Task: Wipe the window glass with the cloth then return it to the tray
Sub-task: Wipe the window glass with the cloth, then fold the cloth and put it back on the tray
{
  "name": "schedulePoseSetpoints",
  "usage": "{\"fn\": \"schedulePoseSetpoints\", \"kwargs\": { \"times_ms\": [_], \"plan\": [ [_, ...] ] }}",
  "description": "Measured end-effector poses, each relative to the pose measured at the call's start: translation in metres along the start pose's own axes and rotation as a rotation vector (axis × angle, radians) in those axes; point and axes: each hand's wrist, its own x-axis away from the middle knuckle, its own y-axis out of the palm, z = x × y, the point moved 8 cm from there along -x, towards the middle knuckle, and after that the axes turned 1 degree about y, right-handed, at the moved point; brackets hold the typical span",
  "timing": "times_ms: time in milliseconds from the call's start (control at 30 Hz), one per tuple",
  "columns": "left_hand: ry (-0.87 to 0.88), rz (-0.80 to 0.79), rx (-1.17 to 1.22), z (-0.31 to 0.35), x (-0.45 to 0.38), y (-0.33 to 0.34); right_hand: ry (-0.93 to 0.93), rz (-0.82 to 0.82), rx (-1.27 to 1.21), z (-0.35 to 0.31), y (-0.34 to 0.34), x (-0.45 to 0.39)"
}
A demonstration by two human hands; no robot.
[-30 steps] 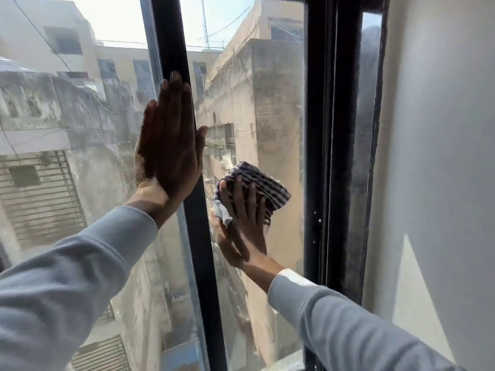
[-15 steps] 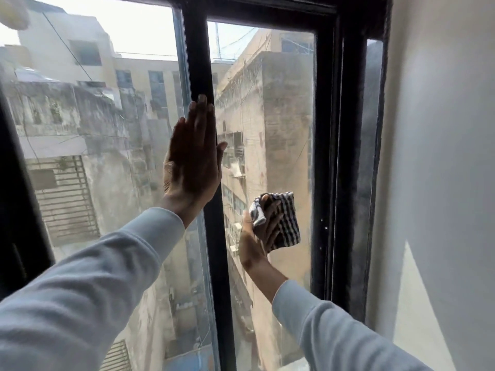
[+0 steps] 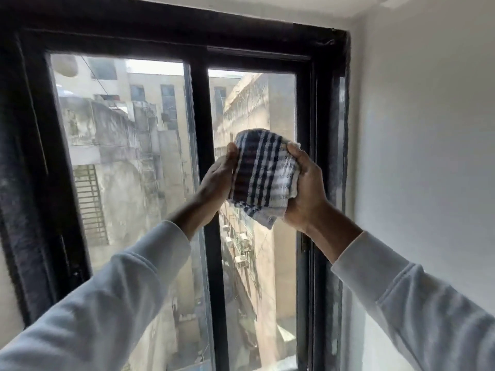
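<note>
- Head view: both hands raised before a black-framed sliding window (image 3: 40, 162), clamped together on a bunched checked cloth (image 3: 263, 178) of navy and white.
- Left hand (image 3: 218, 178) gripping the cloth's left edge, thumb over the top fold; right hand (image 3: 305, 188) cupping the right side, fingers (image 3: 293, 152) curled over the upper corner.
- Cloth held in the air just in front of the right pane of the window glass (image 3: 278, 263), whether touching it cannot be told; a loose corner hanging below between the wrists.
- Pale grey sleeves (image 3: 128, 290) covering both forearms, stretched up from the lower corners.
- Black centre mullion (image 3: 207, 277) standing behind the left wrist, dividing the two panes.
- Weathered concrete buildings (image 3: 120, 135) and a narrow alley seen through the glass.
- White wall (image 3: 423, 156) flanking the window on the right.
</note>
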Motion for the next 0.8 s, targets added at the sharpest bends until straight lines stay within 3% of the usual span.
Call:
{"fn": "schedulePoseSetpoints", "kwargs": {
  "times_ms": [167,333,467,800],
  "plan": [
    [-0.076,0.044,0.217,0.01,0.041,0.009,0.005,0.068,0.142,-0.027,-0.008,0.057],
    [0.035,0.083,0.151,0.034,0.092,0.044,0.055,0.216,0.326,-0.04,-0.035,0.136],
    [-0.01,0.043,0.182,0.024,0.143,0.1,0.121,0.323,0.451,-0.042,-0.057,0.228],
    [-0.202,-0.164,0.21,-0.062,0.352,0.286,0.182,1.01,0.579,-0.007,-0.17,0.527]
  ]
}}
